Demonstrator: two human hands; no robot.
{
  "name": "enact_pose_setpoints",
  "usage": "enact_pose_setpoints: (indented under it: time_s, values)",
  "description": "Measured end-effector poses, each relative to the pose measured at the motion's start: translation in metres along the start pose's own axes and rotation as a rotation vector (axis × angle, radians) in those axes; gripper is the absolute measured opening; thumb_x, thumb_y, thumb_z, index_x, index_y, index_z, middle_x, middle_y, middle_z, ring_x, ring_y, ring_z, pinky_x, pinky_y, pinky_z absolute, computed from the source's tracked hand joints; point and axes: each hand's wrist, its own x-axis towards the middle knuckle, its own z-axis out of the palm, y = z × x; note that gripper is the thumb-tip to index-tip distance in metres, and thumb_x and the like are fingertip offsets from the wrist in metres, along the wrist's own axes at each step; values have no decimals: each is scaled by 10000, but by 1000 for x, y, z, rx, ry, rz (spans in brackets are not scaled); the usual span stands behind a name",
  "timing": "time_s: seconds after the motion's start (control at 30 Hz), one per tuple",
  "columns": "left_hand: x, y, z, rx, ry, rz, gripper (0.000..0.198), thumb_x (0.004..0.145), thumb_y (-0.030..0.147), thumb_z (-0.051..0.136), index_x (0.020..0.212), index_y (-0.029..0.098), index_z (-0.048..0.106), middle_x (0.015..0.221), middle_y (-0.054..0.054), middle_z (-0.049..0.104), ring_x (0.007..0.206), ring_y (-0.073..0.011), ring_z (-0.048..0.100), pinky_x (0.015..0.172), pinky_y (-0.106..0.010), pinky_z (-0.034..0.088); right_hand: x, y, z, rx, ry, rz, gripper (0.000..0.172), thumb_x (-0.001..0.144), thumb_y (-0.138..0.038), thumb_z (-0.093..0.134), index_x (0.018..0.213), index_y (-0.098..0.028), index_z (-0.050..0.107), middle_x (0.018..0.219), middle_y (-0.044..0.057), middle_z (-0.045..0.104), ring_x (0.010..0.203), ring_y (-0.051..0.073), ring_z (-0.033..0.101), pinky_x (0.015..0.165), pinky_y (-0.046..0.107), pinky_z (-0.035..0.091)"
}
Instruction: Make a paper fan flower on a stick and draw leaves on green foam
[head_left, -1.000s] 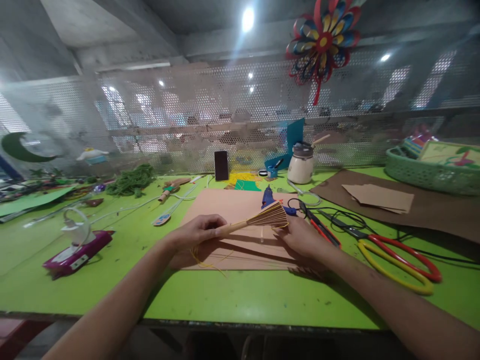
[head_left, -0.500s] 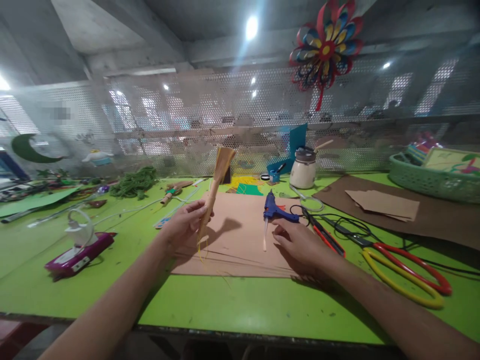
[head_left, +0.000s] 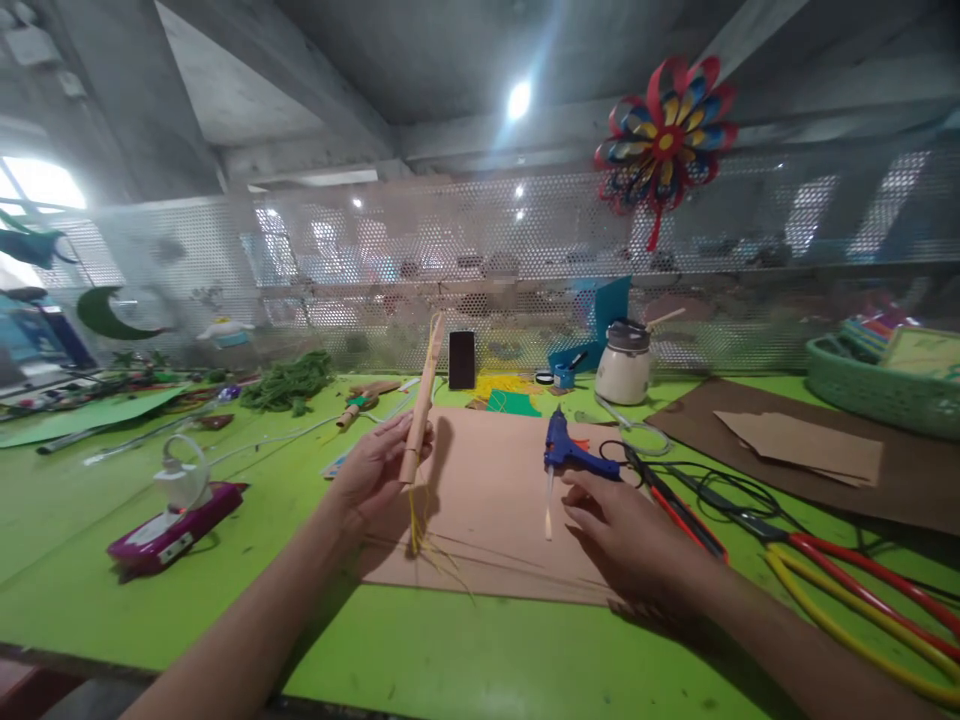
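Fingers of the left hand [head_left: 367,466] curl around a folded tan paper strip [head_left: 422,410] that tips up above tan cardboard [head_left: 487,500], yellow strings [head_left: 414,525] hanging down. Right hand [head_left: 626,525] fingers bend, half open, holding nothing, just beside a blue glue gun [head_left: 577,455].

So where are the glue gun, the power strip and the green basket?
Glue gun [head_left: 564,452]: head view, on its blue body.
Power strip [head_left: 180,541]: head view, on its socketed side.
Green basket [head_left: 879,390]: head view, its wall.

The glue gun [head_left: 571,455] lies on the sheet [head_left: 487,500], left of the scissors [head_left: 777,534].
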Motion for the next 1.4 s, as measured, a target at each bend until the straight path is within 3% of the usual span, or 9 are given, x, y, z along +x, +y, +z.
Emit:
enact_pose_setpoints:
  time_s: [0.23, 0.47, 0.77, 1.13, 1.23, 1.33, 1.4]
  values:
    - [-4, 6, 3, 52, -72, 85, 170, 865, 132, 614, 998, 103, 716, 830, -98, 704, 736, -149, 668, 693, -221, 594, 0, 1, 2, 4, 2, -3, 336, 886, -275, 498, 1190, -217, 629, 1098, 75, 723, 999, 246, 648, 817, 319, 440]
    - [-6, 10, 3, 46, -106, 157, 248, 784, 152, 721, 1023, 85, 707, 827, -79, 697, 731, -135, 646, 682, -203, 570, -1, 2, 4, 4, 16, 0, 340, 878, -266, 503, 1186, -196, 629, 1105, 94, 720, 988, 251, 656, 820, 330, 453]
    - [-10, 7, 8, 52, -102, 156, 229, 728, 145, 781, 934, 114, 687, 802, -47, 677, 711, -129, 636, 664, -207, 560, -1, 3, 7, 6, 29, -12, 327, 878, -260, 500, 1166, -182, 632, 1111, 115, 716, 997, 264, 655, 844, 360, 454]
    - [-6, 5, 9, 90, -47, 101, 166, 769, 62, 699, 929, 97, 670, 835, -68, 688, 724, -125, 655, 679, -196, 575, -1, 3, 7, 56, 37, -30, 306, 875, -264, 512, 1135, -198, 659, 1095, 103, 715, 985, 257, 644, 839, 349, 439]
    - [-1, 4, 7, 108, -12, 78, 118, 762, 29, 690, 852, 97, 657, 746, -43, 664, 619, -98, 631, 579, -163, 556, -1, 0, 6, 104, 51, -38, 277, 862, -267, 531, 1084, -198, 684, 1067, 100, 716, 962, 258, 637, 835, 353, 436]
    - [1, 7, 8, 129, 15, 69, 133, 738, 4, 706, 788, 107, 637, 650, 0, 616, 483, -48, 548, 431, -98, 452, 1, 0, 3, 182, 103, -36, 239, 868, -273, 509, 954, -173, 708, 999, 121, 712, 924, 273, 625, 834, 384, 436]
    - [-3, 11, 16, 146, 12, 71, 155, 714, 5, 734, 780, 110, 640, 652, 4, 618, 503, -51, 562, 453, -101, 460, 1, -1, -2, 262, 150, -31, 267, 888, -282, 468, 893, -159, 705, 984, 146, 703, 936, 283, 617, 850, 405, 441]
